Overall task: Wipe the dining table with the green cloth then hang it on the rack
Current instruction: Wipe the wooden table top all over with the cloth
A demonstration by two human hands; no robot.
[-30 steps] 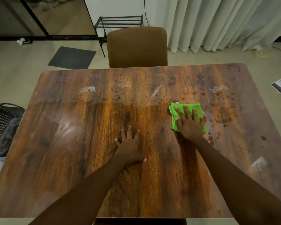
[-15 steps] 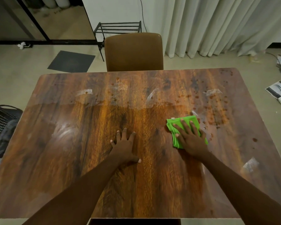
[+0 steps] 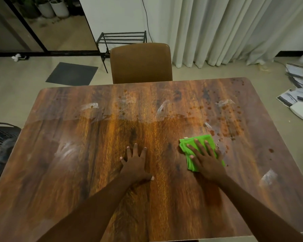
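Plainly mid-wipe: the right grip (image 3: 206, 161), fingers spread flat, presses the folded green cloth (image 3: 184, 144) onto the surface (image 3: 77, 172). Just left, the left grip (image 3: 135, 165) rests spread, holding nothing. Reddish spots (image 3: 229, 119) lie just beyond the cloth; the next stroke should push there. The rack (image 3: 122, 37) stands far beyond, unused.

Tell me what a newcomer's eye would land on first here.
The bright green cloth grabs the eye first, pressed flat under the right hand, right of centre on the dark wooden table. Next come the reddish-brown spatters just beyond it toward the far right corner, not yet wiped. The left hand rests flat with spread fingers at mid-table, and a brown chair stands at the far edge.
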